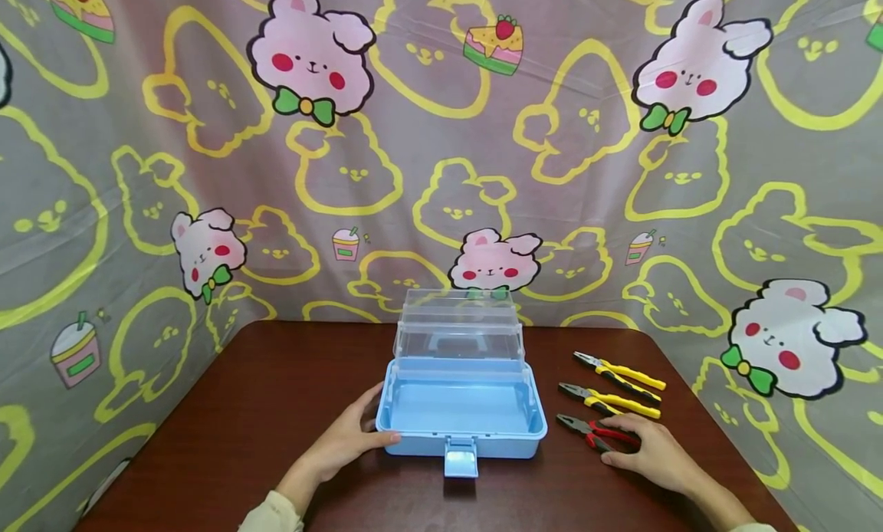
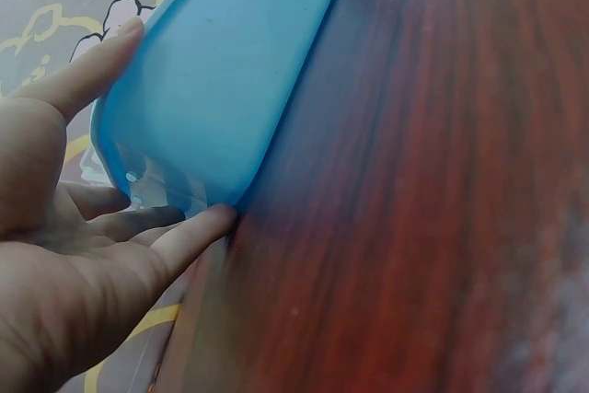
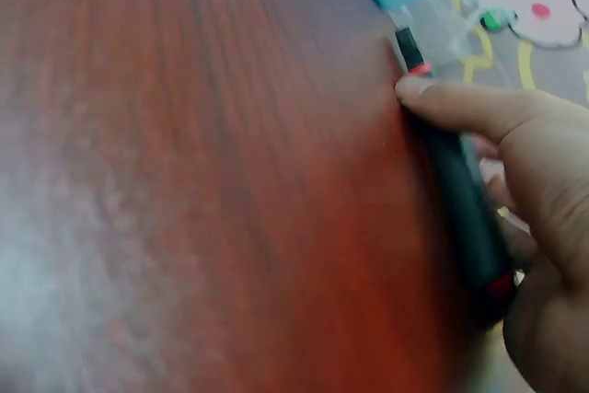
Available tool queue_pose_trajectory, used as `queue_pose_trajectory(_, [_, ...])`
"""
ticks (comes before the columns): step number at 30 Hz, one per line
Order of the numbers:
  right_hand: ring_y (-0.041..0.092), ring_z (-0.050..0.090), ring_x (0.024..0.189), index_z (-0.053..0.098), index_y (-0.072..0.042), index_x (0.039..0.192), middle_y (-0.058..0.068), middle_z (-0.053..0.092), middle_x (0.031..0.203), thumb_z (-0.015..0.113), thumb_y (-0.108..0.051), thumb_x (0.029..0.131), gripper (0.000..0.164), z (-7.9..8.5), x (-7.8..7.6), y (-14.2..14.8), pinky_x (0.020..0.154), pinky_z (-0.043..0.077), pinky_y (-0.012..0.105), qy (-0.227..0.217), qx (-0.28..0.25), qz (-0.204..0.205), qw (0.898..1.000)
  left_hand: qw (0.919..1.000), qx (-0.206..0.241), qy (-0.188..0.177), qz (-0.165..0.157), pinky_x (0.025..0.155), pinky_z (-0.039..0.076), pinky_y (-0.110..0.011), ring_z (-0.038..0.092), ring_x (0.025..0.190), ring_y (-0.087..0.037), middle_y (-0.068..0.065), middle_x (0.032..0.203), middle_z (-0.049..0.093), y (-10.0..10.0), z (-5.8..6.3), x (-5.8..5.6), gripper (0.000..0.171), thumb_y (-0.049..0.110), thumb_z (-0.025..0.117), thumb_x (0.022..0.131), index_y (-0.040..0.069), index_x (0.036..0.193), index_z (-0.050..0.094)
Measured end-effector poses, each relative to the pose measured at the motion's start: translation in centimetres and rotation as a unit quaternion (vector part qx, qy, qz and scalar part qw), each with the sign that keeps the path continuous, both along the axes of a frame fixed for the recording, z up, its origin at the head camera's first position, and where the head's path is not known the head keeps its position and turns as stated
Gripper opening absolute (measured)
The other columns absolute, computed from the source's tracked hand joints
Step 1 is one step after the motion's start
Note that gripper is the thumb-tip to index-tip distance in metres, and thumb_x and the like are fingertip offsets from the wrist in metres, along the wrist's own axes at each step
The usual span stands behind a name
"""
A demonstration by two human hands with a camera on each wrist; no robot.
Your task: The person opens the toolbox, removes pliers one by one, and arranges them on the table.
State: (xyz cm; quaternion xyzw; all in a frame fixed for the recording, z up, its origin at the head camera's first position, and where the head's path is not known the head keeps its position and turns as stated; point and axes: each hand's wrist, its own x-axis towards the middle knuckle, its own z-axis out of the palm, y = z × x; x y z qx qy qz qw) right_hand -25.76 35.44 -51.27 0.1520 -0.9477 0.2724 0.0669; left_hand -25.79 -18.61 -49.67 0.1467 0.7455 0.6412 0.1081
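A light blue toolbox (image 1: 462, 445) sits mid-table in the head view, its clear lid (image 1: 458, 340) raised at the back and its front latch (image 1: 461, 461) hanging down. My left hand (image 1: 345, 444) holds the box's left front corner. In the left wrist view, the thumb lies at the rim and the fingers rest along the end wall of the box (image 2: 212, 71). To the right of the box, my right hand (image 1: 651, 451) grips the handles of red-and-black pliers (image 1: 592, 431) lying on the table. The right wrist view shows the thumb on a black handle (image 3: 465, 209), fingers behind it.
Two yellow-and-black pliers, a farther pair (image 1: 610, 369) and a nearer pair (image 1: 596, 398), lie beyond the red ones. The dark wooden table (image 1: 290, 379) is surrounded at the back and sides by a patterned curtain (image 1: 441, 145).
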Motion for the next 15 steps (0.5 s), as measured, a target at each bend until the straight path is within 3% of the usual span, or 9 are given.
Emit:
queue_pose_trajectory(11, [0.036, 0.059, 0.123, 0.074, -0.023, 0.127, 0.008, 0.067, 0.131, 0.091, -0.053, 0.075, 0.063, -0.80, 0.30, 0.40, 0.094, 0.048, 0.056, -0.018, -0.034, -0.020, 0.999, 1.0000, 0.002, 0.000, -0.007, 0.096, 0.053, -0.042, 0.043, 0.138, -0.048, -0.029, 0.161, 0.029, 0.04, -0.16, -0.15, 0.099, 0.016, 0.083, 0.090, 0.005, 0.164, 0.018])
queue_pose_trajectory(15, [0.036, 0.060, 0.121, 0.073, -0.023, 0.128, 0.007, 0.068, 0.129, 0.091, -0.054, 0.074, 0.065, -0.84, 0.71, 0.40, 0.094, 0.048, 0.058, 0.000, -0.028, -0.028, 0.999, 1.0000, -0.002, 0.006, -0.005, 0.098, 0.052, -0.044, 0.045, 0.137, -0.048, -0.029, 0.160, 0.030, 0.20, -0.10, -0.21, 0.099, 0.017, 0.084, 0.090, 0.005, 0.164, 0.019])
